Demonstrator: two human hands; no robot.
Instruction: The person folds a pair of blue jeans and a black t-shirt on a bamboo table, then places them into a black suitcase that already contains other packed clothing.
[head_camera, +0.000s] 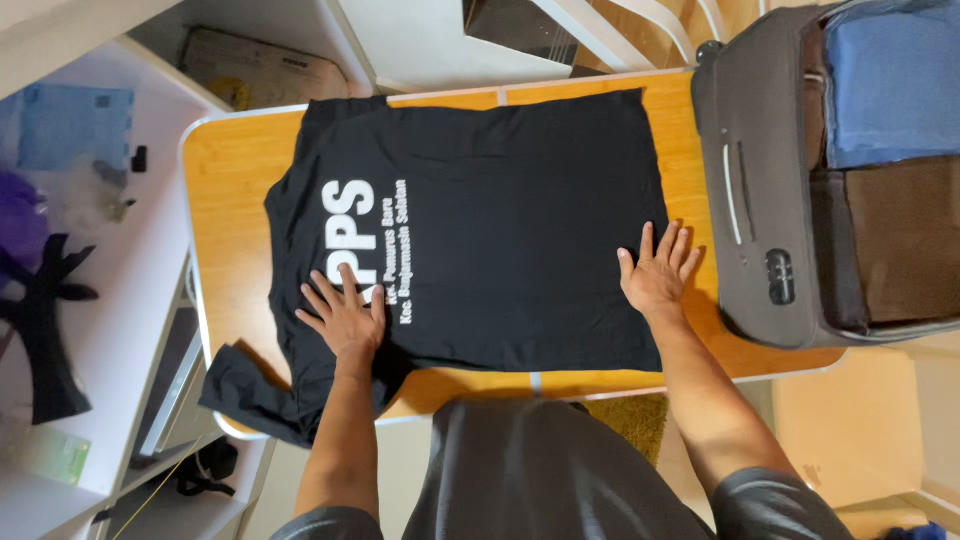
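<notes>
Flat across the orange-topped bench (240, 170) lay the black T-shirt (500, 210), its back side up with white lettering running near the collar end, and everything else is placed here against that shirt. Your left hand (345, 315) rested palm down on the shirt beside the lettering, its fingers (322, 295) spread wide and straight, pressing on the cloth and gripping nothing. Your right hand (657, 275) lay palm down at the shirt's hem end, at the edge of the cloth where it met the bare bench, its fingers (668, 243) likewise fanned open and closed on nothing. One sleeve (250, 395) of the shirt hung off the near corner of the bench, just below your left hand. Beyond the hem end of the shirt, just past your right hand, stood an open grey suitcase (760, 180), with a folded blue garment (890, 85) and a brown garment (905, 240) packed inside. On the collar side of the shirt, off the bench, was a white shelf unit (110, 300) carrying a blue sheet (75, 125) and a dark object (45, 330) that I could not make out.
</notes>
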